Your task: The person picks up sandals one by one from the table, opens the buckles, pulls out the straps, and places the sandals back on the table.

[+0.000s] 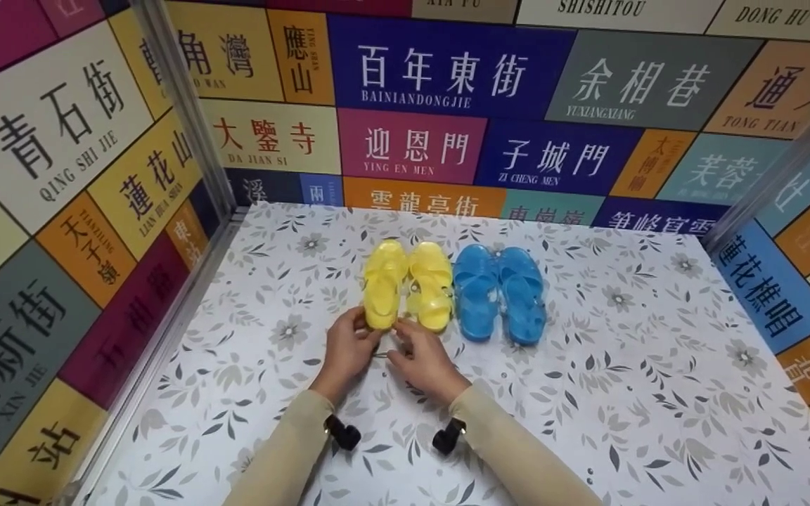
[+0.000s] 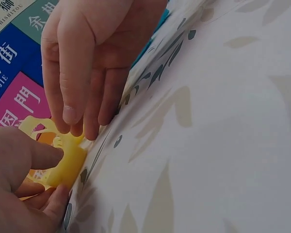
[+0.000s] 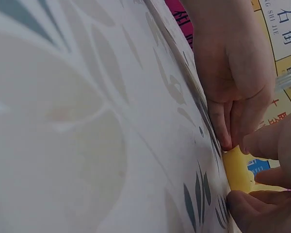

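Two yellow sandals lie side by side, toes pointing away. My left hand [image 1: 349,348] holds the left yellow sandal [image 1: 382,281] by the outer side of its heel. In the left wrist view, the thumb of that hand [image 2: 14,179] overlaps the yellow heel [image 2: 68,165], with the other fingers low by the tabletop. My right hand [image 1: 425,358] has its fingertips right at the inner side of the same heel, between the pair. The right yellow sandal [image 1: 431,281] stands just beyond those fingers. In the right wrist view, the heel [image 3: 237,170] shows between both hands.
Right of the yellow pair lie two blue sandals, one left [image 1: 477,292] and one right [image 1: 522,295], also toes away. A white leaf-and-flower cloth [image 1: 630,393] covers the table. Panels with printed characters [image 1: 440,63] rise behind and at both sides, with metal posts [image 1: 197,105] at the corners.
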A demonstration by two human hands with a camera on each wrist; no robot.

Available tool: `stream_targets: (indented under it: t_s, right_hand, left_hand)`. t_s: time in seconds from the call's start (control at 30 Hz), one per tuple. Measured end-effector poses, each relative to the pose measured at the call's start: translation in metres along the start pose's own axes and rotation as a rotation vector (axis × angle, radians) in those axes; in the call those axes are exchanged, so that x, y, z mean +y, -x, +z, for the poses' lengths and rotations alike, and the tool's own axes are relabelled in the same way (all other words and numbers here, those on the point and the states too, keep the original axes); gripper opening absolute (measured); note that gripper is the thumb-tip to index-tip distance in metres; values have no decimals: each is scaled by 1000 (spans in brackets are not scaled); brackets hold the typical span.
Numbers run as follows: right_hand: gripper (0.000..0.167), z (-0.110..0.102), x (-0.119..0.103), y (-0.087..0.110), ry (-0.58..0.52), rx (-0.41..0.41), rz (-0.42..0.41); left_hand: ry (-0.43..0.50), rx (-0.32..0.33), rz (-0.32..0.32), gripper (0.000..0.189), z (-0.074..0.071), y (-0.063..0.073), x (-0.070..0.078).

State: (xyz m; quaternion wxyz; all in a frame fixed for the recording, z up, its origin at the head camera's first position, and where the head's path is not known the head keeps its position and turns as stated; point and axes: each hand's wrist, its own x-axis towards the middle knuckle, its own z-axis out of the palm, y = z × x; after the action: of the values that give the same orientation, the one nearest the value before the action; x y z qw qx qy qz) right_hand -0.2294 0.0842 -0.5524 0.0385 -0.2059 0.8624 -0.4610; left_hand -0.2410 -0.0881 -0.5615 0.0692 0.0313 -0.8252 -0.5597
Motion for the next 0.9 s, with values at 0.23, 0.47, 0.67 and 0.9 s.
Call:
stream_targets:
  t_s: [0.23,0.47,0.67,0.9]
  right_hand:
    - [50,-6,3,13,-15,-6,-5]
    - [41,-18,5,31,-16,67,-13]
    - [41,-29,7,40,47,184,55]
    - [58,-31,13,40,118,264,137]
  left_hand:
    - [-107,54,27,30,-2,14,1]
    - [-200,-30,149,7,5,26,10]
    - [-165,-179,192,7,23,30,25]
    - [-172,-176,174,28,44,30,35]
